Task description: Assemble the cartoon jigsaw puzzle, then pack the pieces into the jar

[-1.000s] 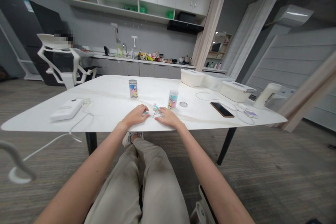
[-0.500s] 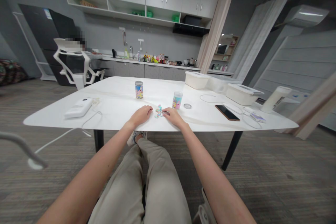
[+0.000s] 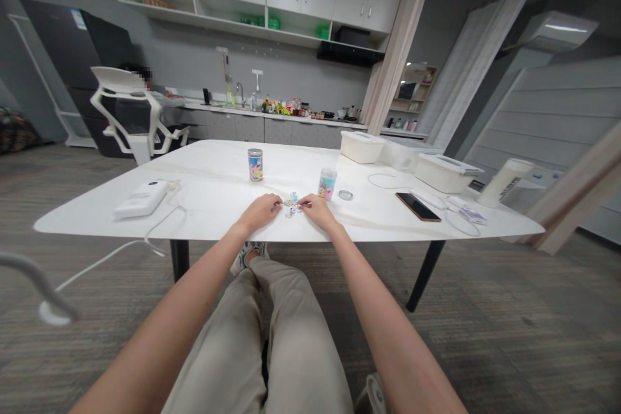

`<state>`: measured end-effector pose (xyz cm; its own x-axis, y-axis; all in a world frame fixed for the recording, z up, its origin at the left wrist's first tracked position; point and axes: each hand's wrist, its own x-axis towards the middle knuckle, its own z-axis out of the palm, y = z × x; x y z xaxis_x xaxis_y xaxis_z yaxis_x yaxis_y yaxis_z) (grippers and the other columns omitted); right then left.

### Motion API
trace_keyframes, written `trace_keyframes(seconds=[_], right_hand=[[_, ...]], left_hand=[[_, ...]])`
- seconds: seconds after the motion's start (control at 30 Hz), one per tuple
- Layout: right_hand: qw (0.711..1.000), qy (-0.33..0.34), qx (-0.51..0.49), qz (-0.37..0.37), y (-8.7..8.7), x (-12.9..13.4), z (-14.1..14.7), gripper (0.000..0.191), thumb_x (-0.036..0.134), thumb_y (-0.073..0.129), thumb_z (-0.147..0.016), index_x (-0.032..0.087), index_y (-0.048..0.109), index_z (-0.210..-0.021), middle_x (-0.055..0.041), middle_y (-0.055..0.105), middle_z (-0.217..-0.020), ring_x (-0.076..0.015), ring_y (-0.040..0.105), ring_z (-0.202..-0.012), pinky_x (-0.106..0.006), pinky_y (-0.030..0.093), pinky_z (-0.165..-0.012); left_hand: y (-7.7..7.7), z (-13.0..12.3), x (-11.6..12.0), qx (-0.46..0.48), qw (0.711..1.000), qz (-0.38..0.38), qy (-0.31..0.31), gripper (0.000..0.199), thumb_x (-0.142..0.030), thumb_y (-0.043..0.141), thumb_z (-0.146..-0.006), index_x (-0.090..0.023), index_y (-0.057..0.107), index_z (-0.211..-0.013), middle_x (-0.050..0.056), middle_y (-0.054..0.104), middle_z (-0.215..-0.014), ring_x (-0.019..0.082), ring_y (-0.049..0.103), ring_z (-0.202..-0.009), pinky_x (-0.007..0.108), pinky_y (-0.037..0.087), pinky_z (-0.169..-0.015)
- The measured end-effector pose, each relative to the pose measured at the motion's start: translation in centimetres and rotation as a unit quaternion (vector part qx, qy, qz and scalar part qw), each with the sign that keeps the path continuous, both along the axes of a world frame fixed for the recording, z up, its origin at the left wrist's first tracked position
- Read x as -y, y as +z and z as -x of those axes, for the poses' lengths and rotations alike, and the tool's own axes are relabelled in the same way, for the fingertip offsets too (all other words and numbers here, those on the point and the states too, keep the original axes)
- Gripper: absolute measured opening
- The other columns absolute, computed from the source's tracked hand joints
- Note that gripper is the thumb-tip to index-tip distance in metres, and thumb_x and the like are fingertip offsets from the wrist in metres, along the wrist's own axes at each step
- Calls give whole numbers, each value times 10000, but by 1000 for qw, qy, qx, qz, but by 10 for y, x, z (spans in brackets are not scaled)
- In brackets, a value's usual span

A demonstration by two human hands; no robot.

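My left hand (image 3: 259,211) and my right hand (image 3: 316,209) rest on the white table top (image 3: 204,220), fingertips meeting a small cluster of colourful jigsaw-like pieces (image 3: 292,205) from either side. Whether either hand grips a piece is hidden by the fingers. Just beyond my right hand stands a pastel cartoon-printed canister (image 3: 327,183), with a small round clear lid (image 3: 345,195) beside it. A second printed canister (image 3: 255,164) stands farther back, beyond my left hand.
A smartphone (image 3: 418,207) and white cables lie to the right, with lidded white plastic boxes (image 3: 449,173) and a white cylinder (image 3: 504,182) beyond. A flat white device (image 3: 141,199) lies at left. A person sits behind a white chair (image 3: 126,103).
My hands have drawn closer together, and the small pieces form a tighter cluster between them. The whole view has shifted slightly as my head moved.
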<state>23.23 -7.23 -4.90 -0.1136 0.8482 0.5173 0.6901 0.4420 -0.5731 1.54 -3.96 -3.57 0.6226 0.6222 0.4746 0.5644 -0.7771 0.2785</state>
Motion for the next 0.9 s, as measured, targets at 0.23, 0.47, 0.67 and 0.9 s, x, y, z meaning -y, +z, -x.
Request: trace_keyframes(seconds=[0.23,0.47,0.67,0.9], right_hand=[[999,-6,-35,0,-2,-3,-3,218,46,635,-732,162,728,-892,-56,664,-919,-167,629,-879,-333,536,-833],[995,-18,-91,-24,-3,-5,-6,238,81,643,-707,175,715,-913,-45,652,-901,-157,631,-814,-337,550,-802],[983,-65,-171,2,-4,-1,-11,159,156,648,-711,179,694,-862,-28,692,-808,-163,651,-733,-347,562,-761],[977,-56,-177,103,-5,14,-17,93,194,710,-667,155,714,-751,-52,726,-735,-184,665,-694,-323,535,-712]], left_hand=[[0,2,-1,51,998,33,-4,149,-238,503,-815,-190,613,-903,69,646,-892,213,601,-833,353,480,-818],[-1,0,0,79,996,30,-14,102,-196,517,-800,-194,591,-870,64,617,-903,206,583,-849,358,476,-839],[4,0,7,62,998,29,-12,66,-157,488,-813,-202,536,-817,47,583,-857,204,568,-830,344,467,-797],[7,1,10,54,998,-20,10,105,-129,443,-863,-197,524,-864,70,586,-922,216,575,-860,356,457,-811]])
